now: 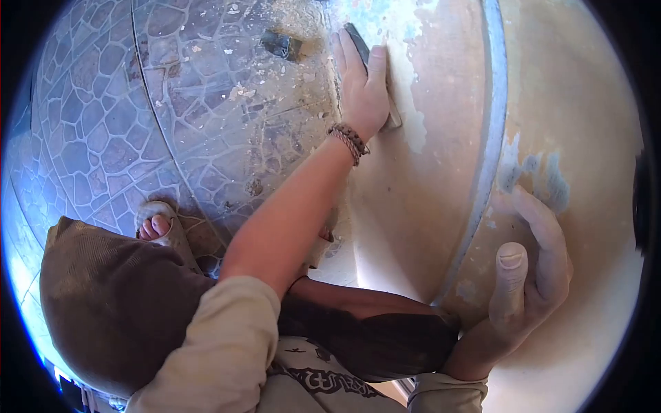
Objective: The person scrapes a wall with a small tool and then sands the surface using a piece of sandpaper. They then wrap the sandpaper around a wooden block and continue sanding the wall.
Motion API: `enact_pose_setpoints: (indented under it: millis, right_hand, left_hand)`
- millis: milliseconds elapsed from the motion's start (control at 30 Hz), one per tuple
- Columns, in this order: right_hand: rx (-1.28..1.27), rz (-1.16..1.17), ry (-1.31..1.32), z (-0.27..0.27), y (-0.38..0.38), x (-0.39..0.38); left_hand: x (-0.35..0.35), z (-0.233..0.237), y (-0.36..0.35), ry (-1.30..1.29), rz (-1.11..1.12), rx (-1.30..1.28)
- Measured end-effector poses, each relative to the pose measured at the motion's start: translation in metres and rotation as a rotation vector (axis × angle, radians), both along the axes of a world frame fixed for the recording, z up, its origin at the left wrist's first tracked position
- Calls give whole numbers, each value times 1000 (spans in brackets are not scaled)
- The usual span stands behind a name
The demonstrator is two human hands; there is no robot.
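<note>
A long, narrow flat tool [394,118], dark at its far end, lies against the pale wall beside the floor edge. My left hand [363,96] presses over it, with fingers stretched along it and thumb on the side toward the wall. Around it the wall's paint [413,110] is patchy and flaked. On the right, my right hand [544,268] is dusty, with curved fingers and the thumb held apart. Its fingertips are near or against the wall beside grey patches [556,182], and nothing shows in it.
Stone-patterned floor tiles [113,117] on the left carry pale flakes and debris. A dark block [281,44] lies on the floor near the wall. A raised light strip [492,103] runs along the wall. My bent knee [110,296] and sandalled foot [162,224] are at lower left.
</note>
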State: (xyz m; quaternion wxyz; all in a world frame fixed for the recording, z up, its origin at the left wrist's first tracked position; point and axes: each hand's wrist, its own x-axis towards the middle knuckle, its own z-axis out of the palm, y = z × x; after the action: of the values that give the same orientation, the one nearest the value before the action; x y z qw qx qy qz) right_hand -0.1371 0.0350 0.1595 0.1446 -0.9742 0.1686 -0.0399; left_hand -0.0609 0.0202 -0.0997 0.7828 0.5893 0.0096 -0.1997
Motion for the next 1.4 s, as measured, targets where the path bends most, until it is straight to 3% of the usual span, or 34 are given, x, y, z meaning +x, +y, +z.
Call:
enact_pose_setpoints:
  millis: [67, 167, 267, 367, 467, 500, 567, 667, 833, 900, 1033, 1133, 1300, 1400]
  right_hand:
    - [-1, 15, -14, 2, 0, 1]
    - [13, -11, -20, 4, 0, 4]
    - [20, -52, 11, 0, -1, 2]
    - [32, -59, 45, 0, -1, 1]
    - [10, 8, 29, 5, -2, 2]
    - [8, 30, 12, 6, -4, 4]
    - [44, 39, -6, 7, -2, 3]
    - [64, -37, 4, 3, -2, 3]
    - [61, -62, 69, 3, -1, 7]
    - [90, -53, 50, 4, 1, 11]
    - [160, -68, 64, -2, 3, 17]
    - [269, -108, 71, -9, 5, 28]
    - [514, -145, -9, -15, 31, 57]
    - [798, -216, -59, -14, 54, 75]
  left_hand:
    - [-22, 4, 1, -59, -41, 78]
    - [-105, 75, 44, -75, -227, 66]
    - [-82, 58, 27, -33, -178, 15]
    - [9, 2, -7, -19, -4, 5]
    - [16, -10, -9, -51, 28, -45]
    - [-21, 19, 0, -61, -7, 121]
    - [-89, 51, 19, -58, -101, 118]
    - [-114, 69, 42, -38, -213, 137]
    - [-38, 13, 22, 136, 8, -68]
    - [3, 6, 44, 291, -5, -307]
    - [74, 32, 103, 701, -13, -1168]
    - [91, 74, 125, 621, -117, -1435]
    - [87, 111, 133, 527, -218, -1472]
    - [83, 131, 136, 513, -170, -1376]
